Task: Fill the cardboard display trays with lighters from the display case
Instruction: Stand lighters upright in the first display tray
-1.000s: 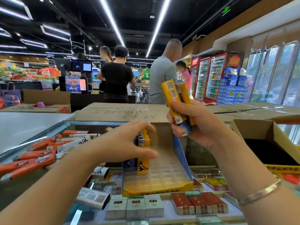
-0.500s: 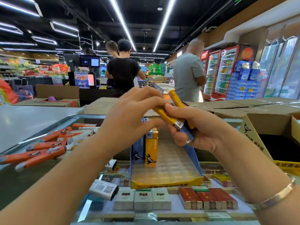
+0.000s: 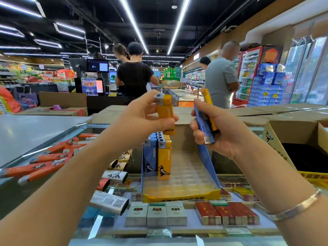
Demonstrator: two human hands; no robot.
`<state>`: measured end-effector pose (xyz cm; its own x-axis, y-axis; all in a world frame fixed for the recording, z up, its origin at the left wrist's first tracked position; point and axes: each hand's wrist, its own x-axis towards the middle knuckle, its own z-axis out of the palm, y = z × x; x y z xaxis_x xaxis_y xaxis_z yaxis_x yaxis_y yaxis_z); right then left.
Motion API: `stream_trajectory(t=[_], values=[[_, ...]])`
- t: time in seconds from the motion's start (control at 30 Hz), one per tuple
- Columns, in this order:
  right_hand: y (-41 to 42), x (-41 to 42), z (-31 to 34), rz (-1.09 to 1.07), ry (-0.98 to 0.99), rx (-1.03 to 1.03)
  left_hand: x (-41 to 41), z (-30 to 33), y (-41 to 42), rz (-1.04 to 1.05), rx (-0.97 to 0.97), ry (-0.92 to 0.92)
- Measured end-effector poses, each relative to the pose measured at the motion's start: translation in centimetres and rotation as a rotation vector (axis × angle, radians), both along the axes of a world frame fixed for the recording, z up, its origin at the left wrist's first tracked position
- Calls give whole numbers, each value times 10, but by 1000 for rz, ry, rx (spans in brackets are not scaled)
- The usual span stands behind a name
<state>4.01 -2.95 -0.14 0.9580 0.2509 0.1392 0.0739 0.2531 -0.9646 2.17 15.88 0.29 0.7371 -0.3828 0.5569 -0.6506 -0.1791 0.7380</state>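
Lighters fill only the far left corner of the display tray, a cardboard tray with blue side walls, a yellow front lip and a clear grid of sockets that sits on top of the glass counter. Those standing lighters are upright in two short rows, blue ones on the left and yellow ones on the right, each with a grey metal cap and a black animal logo low on the body. Most of the grid is bare.

Above the tray, the left hand pinches a single yellow lighter between thumb and fingers, held upright with its grey cap on top. The right hand is curled around a small bundle of lighters, a blue one and a yellow one visible, turned cap-down so a grey cap pokes out below the fingers. A bracelet circles the right wrist.

An open cardboard box stands to the right of the tray. Orange lighters lie loose on the glass at left, and cigarette packs show under the glass in front.
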Motion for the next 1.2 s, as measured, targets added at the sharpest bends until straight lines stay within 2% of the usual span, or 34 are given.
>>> stream_trajectory(t=[0.23, 0.4, 0.47, 0.57, 0.83, 1.2], values=[[0, 4, -7, -25, 25, -93, -2, 6, 8, 49, 130, 7], [0, 5, -8, -26, 29, -111, -5, 10, 13, -2, 80, 19], [0, 5, -8, -27, 30, -116, -6, 9, 15, -3, 172, 0], [0, 6, -9, -32, 37, -126, -3, 5, 14, 72, 406, -99], [1, 7, -9, -36, 35, -127, -2, -2, 7, 219, 721, -361], [2, 5, -9, -17, 58, -116, -6, 1, 6, 321, 901, -465]])
